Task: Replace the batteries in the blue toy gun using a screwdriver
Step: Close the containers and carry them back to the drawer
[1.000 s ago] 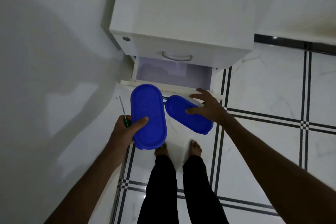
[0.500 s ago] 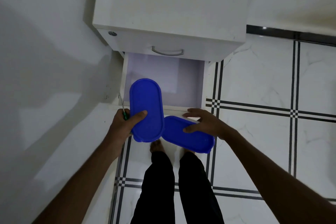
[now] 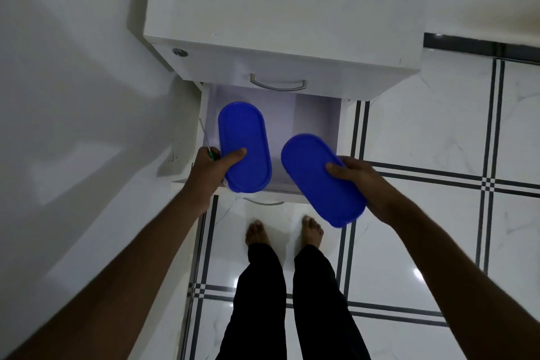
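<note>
My left hand (image 3: 211, 170) grips a blue oval lidded box (image 3: 244, 147) over the open drawer (image 3: 317, 123), thumb on its lid. The same hand also holds a thin green-handled screwdriver (image 3: 208, 144), whose shaft points up along the drawer's left side. My right hand (image 3: 363, 184) grips a second blue oval box (image 3: 320, 179) at the drawer's front right corner, tilted toward the floor. The drawer's visible inside is bare. No toy gun or batteries are in view.
A white cabinet (image 3: 286, 6) stands against the wall, its upper drawer closed with a metal handle (image 3: 278, 85). A white wall runs along the left. My bare feet (image 3: 285, 233) stand on white tiles with black stripes just below the drawer front.
The drawer has slid out farther. My right hand went from resting on the second box at the drawer front to gripping it, lifted to the right. The left hand's box now hangs over the drawer.
</note>
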